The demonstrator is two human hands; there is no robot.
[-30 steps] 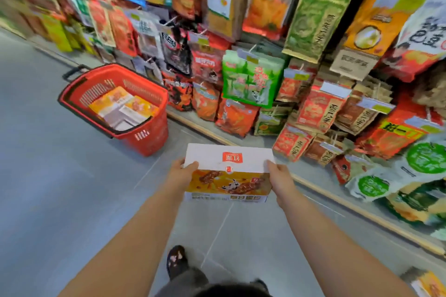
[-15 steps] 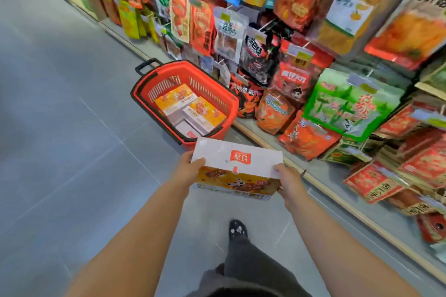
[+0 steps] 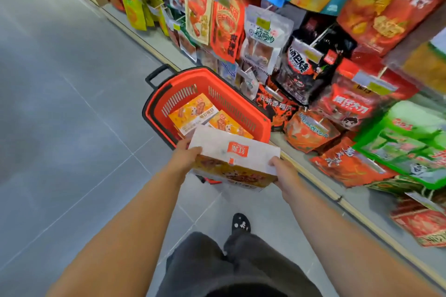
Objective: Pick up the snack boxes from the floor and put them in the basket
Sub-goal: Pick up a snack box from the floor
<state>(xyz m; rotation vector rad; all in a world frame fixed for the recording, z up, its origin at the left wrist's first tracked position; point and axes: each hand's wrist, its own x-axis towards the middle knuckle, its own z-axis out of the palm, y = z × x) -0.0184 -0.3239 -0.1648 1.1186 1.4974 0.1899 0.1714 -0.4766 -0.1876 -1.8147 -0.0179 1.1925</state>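
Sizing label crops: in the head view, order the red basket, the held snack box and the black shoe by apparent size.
1. red basket, partly hidden.
2. held snack box.
3. black shoe.

Two hands, left and right, hold a box over the red basket, which has two boxes inside.

Grey tiled floor runs along a low wood-edged shelf crowded with bright hanging snack bags.
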